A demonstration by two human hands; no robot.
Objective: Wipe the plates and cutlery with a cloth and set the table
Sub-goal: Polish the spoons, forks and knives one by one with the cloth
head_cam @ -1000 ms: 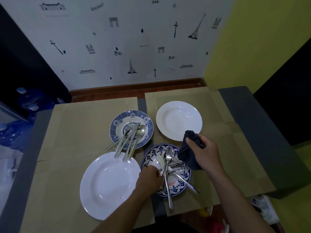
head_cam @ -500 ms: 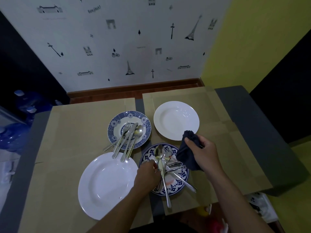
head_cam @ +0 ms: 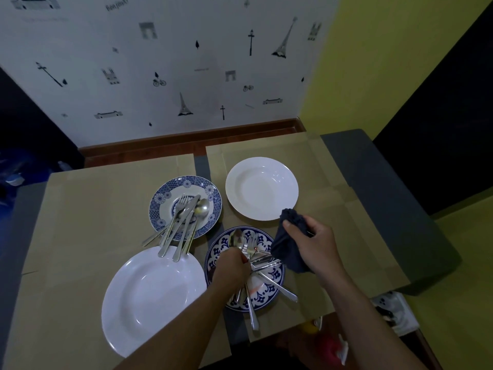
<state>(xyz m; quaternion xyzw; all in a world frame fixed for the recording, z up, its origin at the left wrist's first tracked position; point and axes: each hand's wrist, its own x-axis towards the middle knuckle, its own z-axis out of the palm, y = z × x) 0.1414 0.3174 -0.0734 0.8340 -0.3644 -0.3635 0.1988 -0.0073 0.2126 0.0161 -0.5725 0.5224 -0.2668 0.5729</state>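
My left hand (head_cam: pixel 232 268) grips a spoon (head_cam: pixel 236 239) by its handle over the near blue-patterned plate (head_cam: pixel 269 291), where several pieces of cutlery (head_cam: pixel 269 265) lie heaped. My right hand (head_cam: pixel 313 243) holds a bunched dark blue cloth (head_cam: pixel 286 247) just right of that plate. A second blue-patterned plate (head_cam: pixel 162 198) farther back carries more forks, a knife and a spoon (head_cam: pixel 184 220). One large white plate (head_cam: pixel 149 297) lies at the near left, and a smaller white plate (head_cam: pixel 261 188) sits at the far right.
Brown cardboard sheets (head_cam: pixel 88 214) cover the dark grey table (head_cam: pixel 384 188). A papered wall rises behind, with a yellow wall to the right. Blue water bottles (head_cam: pixel 16 172) stand on the floor at the left. Small items lie on the floor at the near right.
My left hand has slid up onto the near patterned plate and taken hold of a spoon, lifting its bowl toward the plate's far rim. The right hand with the cloth has barely moved.
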